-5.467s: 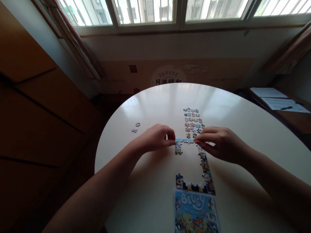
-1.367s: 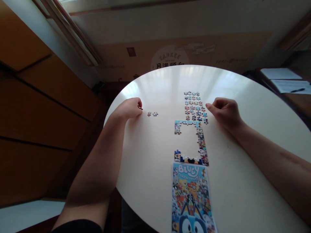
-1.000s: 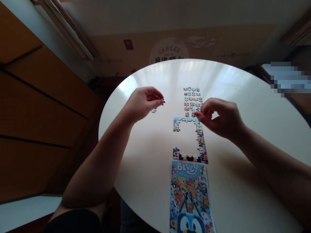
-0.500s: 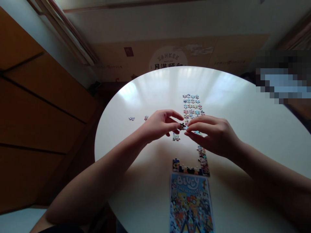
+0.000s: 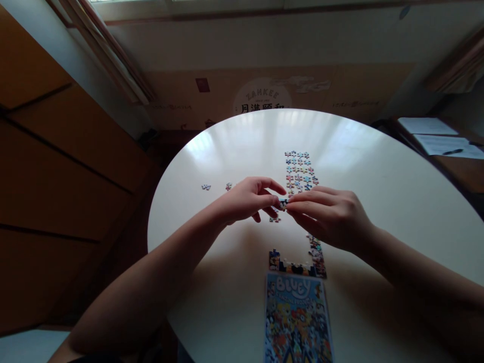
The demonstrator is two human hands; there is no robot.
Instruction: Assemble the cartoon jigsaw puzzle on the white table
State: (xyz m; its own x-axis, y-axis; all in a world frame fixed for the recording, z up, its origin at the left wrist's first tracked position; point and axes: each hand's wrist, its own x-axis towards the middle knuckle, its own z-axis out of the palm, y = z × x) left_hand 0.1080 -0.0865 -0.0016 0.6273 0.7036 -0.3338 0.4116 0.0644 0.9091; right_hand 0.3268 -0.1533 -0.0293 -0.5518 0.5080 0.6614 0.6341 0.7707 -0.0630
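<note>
A window frame (image 5: 227, 7) crosses the upper edge above a dim, pale wall (image 5: 245, 45). Gathered curtains hang at upper left (image 5: 109, 55) and upper right. A beige printed panel (image 5: 170, 85) lettered "ZANKEE" covers the lower wall. Orange-brown wooden cabinetry (image 5: 38, 166) fills the left. Daylight streaks the far side of the round white table (image 5: 370, 156); a brown side table (image 5: 472, 171) stands at right.

Left hand (image 5: 251, 199): bare, slim-fingered, narrow at the wrist
Left forearm (image 5: 151, 282): bare, smooth in outline, broadening toward the near left
Right hand (image 5: 333, 214): bare, long-fingered, rounded across the back
Right forearm (image 5: 416, 267): bare, thickening toward the near right, deep in shadow there
Sleeve (image 5: 98, 359): dark, only a sliver at the near left, fabric too dim to tell
</note>
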